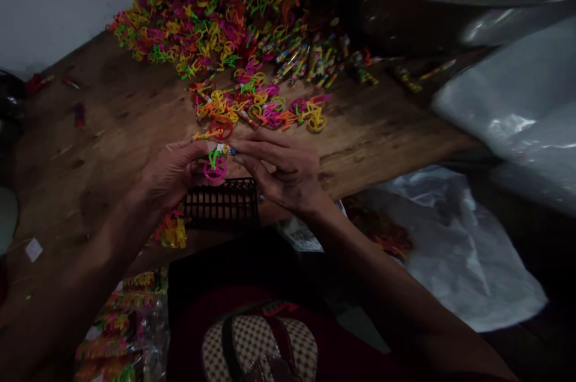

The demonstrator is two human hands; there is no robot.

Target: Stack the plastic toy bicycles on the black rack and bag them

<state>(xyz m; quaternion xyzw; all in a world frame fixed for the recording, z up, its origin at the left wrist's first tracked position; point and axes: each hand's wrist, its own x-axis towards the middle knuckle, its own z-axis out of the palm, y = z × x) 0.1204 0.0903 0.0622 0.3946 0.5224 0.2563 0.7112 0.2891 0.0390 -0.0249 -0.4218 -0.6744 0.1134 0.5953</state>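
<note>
1. Near edge of the tabletop (373,136) runs below the black basket (220,203); right edge slants away past the right forearm, a plastic bag (463,250) hanging beyond.
2. Bare wood left of the hands, more right of the loose toys (265,103). Far side crowded: big heap (202,19), metal bowl (418,13).
3. Small pink-and-green toy (214,159) held up between both hands, just beyond the basket.
4. Left hand (164,175): fingers pinched on the toy.
5. Right hand (288,169): fingers extended leftward, tips closed on its blue end.

Pale wall (49,1) (dim light), wooden table (378,133).
</note>
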